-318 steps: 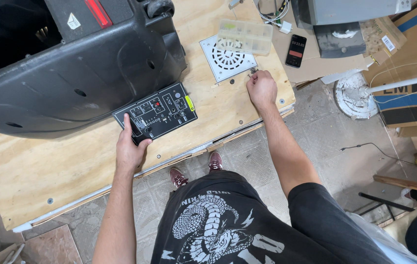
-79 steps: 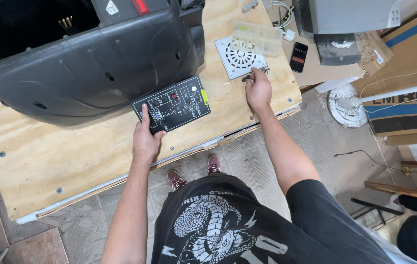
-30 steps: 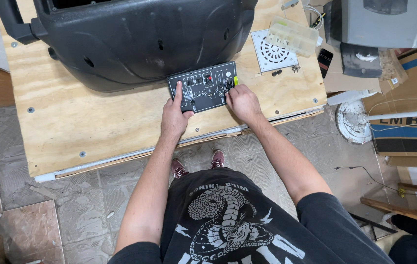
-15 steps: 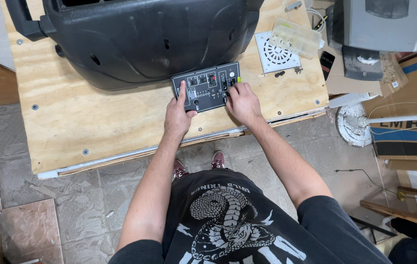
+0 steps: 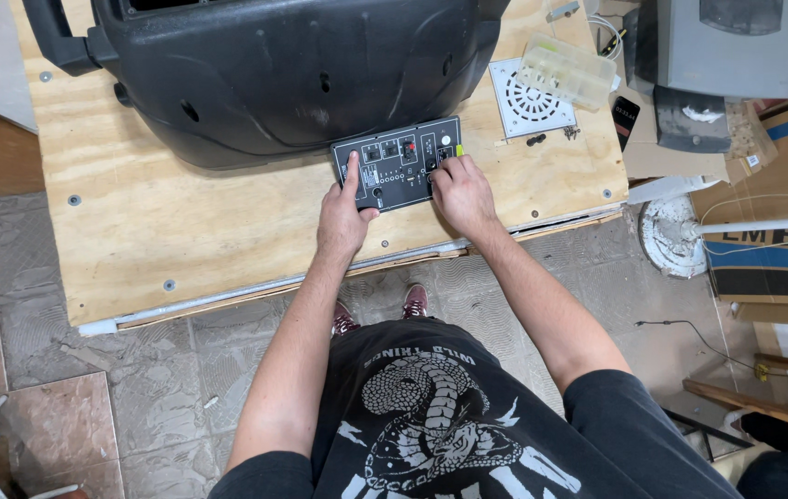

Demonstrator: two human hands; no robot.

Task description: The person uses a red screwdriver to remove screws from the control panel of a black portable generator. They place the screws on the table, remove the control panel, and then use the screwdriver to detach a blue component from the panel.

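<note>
The black control panel [image 5: 400,163] lay flat on the plywood bench [image 5: 163,231], close against the lower edge of the big black speaker cabinet [image 5: 292,74]. The left hand [image 5: 343,219] rested on the panel's left end, its fingers stretched out, holding nothing but seeming to pin the panel down. The right hand [image 5: 461,191] was curled over the right end, fingertips bunched near the small yellow-green tab; whether it pinched a screw, a knob or a tool I could not tell.

The risk, as I judged it, lay in the panel sliding on the smooth wood if the left hand eased its pressure, or in a small part slipping from the right fingers and rolling off the bench's front edge to the tiled floor [image 5: 61,370]. Any wiring behind the panel was hidden, so a hard tug might have strained it.

Beyond the right hand a white square grille [image 5: 525,103] lay on the bench with a few dark screws [image 5: 536,140] just beside it. A clear plastic compartment box [image 5: 568,72] overlapped the grille's far corner; its contents were too small to make out.
</note>
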